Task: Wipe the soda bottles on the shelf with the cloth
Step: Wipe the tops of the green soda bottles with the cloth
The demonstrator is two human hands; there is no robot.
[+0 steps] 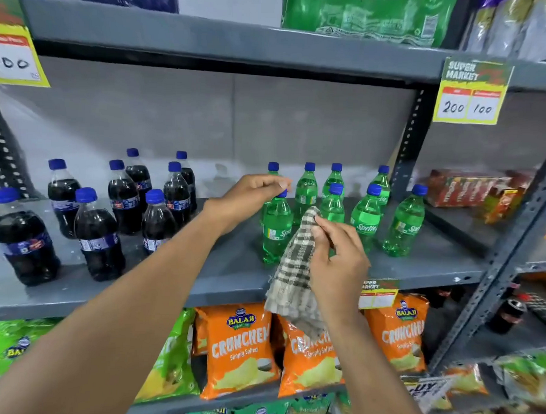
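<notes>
Head view showed a grey metal shelf (232, 276) in a shop, seen from in front and slightly above. Near the centre, the left hand (250, 192) pinched the blue cap of a green bottle (276, 231) between fingertips. That bottle stood upright, long axis vertical, cap pointing to 12 o'clock, base on the shelf. At 4 o'clock from it, the right hand (336, 258) gripped a checked cloth (294, 269) between thumb and fingers. The cloth hung lengthwise, its top end at about 12 o'clock beside the bottle's body, its loose end falling toward 6 o'clock past the shelf edge. Whether the cloth touched the bottle could not be told.

More green bottles (365, 222) stood upright at 2 to 3 o'clock from the held one, all blue-capped. Dark cola bottles (99, 234) stood upright in a cluster at 9 o'clock, well apart from the green group. A price tag (472, 93) hung at 1 o'clock from the upper shelf. The shelf below, at 6 o'clock, held orange crisp bags (239, 348) standing side by side, with green bags (13, 346) at 8 o'clock.
</notes>
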